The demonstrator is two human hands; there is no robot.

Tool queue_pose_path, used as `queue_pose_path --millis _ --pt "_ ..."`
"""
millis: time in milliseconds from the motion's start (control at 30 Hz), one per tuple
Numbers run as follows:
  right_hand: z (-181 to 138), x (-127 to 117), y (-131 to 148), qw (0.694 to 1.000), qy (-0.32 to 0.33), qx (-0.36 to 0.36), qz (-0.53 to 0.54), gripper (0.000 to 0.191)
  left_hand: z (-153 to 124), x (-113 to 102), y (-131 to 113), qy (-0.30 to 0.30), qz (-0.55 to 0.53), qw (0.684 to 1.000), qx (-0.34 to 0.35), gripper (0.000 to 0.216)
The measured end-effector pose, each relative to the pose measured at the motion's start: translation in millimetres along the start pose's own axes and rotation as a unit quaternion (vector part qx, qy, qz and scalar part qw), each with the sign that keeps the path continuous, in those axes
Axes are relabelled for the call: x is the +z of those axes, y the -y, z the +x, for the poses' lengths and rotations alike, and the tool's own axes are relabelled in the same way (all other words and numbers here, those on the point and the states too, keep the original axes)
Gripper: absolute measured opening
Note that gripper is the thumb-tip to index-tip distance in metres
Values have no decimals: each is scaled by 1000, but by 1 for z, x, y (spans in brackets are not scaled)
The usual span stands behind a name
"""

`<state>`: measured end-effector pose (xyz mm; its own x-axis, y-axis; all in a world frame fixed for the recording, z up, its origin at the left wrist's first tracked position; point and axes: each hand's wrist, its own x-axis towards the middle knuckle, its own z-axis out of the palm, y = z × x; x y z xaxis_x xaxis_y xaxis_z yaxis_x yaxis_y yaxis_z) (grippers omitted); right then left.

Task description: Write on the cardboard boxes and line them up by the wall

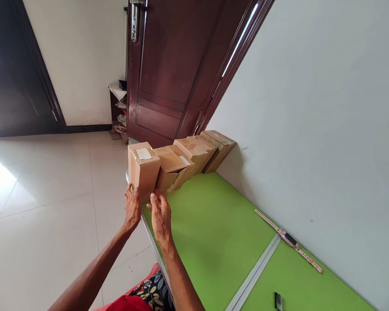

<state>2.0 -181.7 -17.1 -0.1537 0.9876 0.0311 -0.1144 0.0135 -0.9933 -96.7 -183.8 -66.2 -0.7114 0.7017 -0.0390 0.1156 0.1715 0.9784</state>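
Observation:
At the left end of a row of boxes stands an upright cardboard box point(145, 177) with a white label on top. My left hand point(132, 207) presses against its left side near the bottom, fingers along the cardboard. At the box's lower right edge is my right hand point(161, 218), thumb up, with its other fingers partly hidden. Between them, both hands hold this box. Close on its right leans another cardboard box point(171, 160), with a slightly raised flap. Further boxes point(194, 149) continue the row to a taped box point(218, 149) by the wall.
The boxes stand along the far end of a green table point(214, 224) with a pale metal edge. A pink-strapped band point(290, 239) lies beside the white wall point(311, 108). Nearer is a small black object point(278, 301). Behind the boxes is a dark red door point(171, 65).

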Motion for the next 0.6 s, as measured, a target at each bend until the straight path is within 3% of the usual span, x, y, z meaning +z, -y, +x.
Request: queue_pose_path --millis 233,433,600 --pt "-10 -9 6 998 -4 -32 -50 36 15 0 5 8 -6 998 65 69" --pt "-23 -25 10 998 10 -28 -63 41 25 11 11 23 17 995 99 77" --pt "-33 -45 23 997 26 -21 -62 42 21 -2 13 19 40 991 125 62"
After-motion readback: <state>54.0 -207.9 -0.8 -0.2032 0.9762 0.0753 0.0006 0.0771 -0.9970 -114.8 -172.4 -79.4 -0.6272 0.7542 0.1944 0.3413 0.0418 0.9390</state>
